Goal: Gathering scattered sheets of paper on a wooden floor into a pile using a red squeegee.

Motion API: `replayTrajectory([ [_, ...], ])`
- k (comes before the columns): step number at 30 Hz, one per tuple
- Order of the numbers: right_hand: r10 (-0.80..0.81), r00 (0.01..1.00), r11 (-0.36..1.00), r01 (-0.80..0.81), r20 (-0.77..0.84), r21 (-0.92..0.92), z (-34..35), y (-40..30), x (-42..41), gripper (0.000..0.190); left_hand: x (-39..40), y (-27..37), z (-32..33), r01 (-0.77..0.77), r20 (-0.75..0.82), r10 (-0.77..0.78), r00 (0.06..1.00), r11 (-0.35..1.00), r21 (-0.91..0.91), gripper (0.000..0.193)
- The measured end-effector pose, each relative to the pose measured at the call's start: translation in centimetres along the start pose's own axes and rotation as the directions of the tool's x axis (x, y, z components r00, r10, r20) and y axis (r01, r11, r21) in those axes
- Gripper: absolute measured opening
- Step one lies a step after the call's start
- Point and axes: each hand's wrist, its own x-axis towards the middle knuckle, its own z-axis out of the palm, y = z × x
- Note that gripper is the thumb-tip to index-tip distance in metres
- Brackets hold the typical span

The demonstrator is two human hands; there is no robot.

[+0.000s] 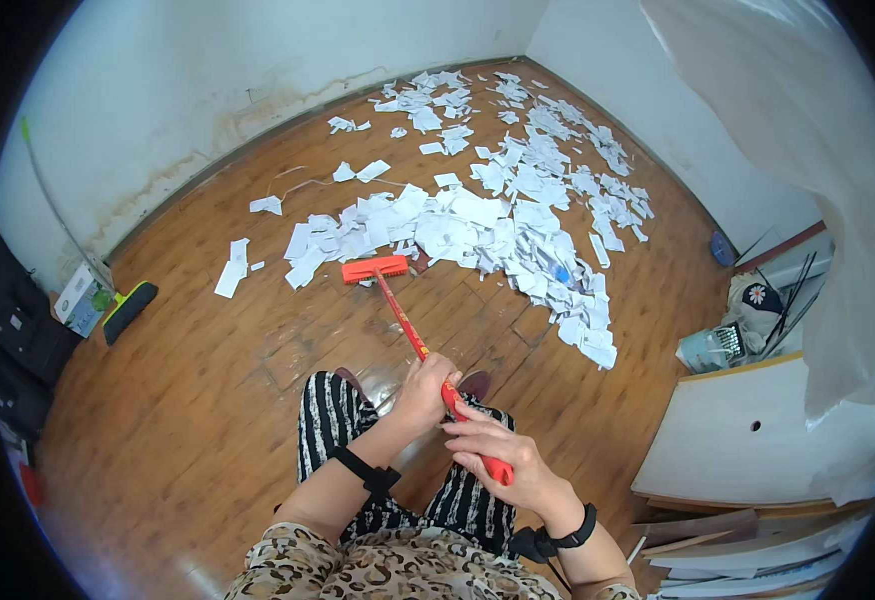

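My left hand grips the red pole of a long-handled floor brush partway down. Higher up, close to the pole's end, my right hand is around it more loosely, its fingers stretched over the grip. The orange brush head stands with bristles down on the wooden floor. It lies against the near edge of a long curved heap of torn white paper. A small blue item shows within the heap's right part.
More paper scraps spread toward the far corner. At left, a push broom leans by a printed carton and black cases. At right are a light-blue bucket, a white panel, stacked boards and hanging plastic sheeting.
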Motion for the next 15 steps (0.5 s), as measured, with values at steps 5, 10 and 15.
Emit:
replayTrajectory([
  [5, 0.056, 0.998, 0.996, -0.054, 0.018, -0.069, 0.0, 3.6, -0.2, 0.019, 2.2, -1.9, 3.0, -0.041, 0.037, 0.044, 0.998, 0.996, -0.079, 0.011],
  [10, 0.146, 0.987, 0.988, -0.149, -0.069, -0.045, 1.4, 8.4, 1.6, 0.019, 5.6, -7.6, 5.4, -0.048, 0.087, 0.050, 0.995, 0.999, -0.025, 0.012],
  [15, 0.145, 0.983, 0.986, -0.153, -0.115, -0.060, 1.9, 14.6, 5.3, 0.016, 11.1, -10.8, 5.1, 0.085, 0.202, -0.114, 0.973, 0.986, 0.145, 0.015],
])
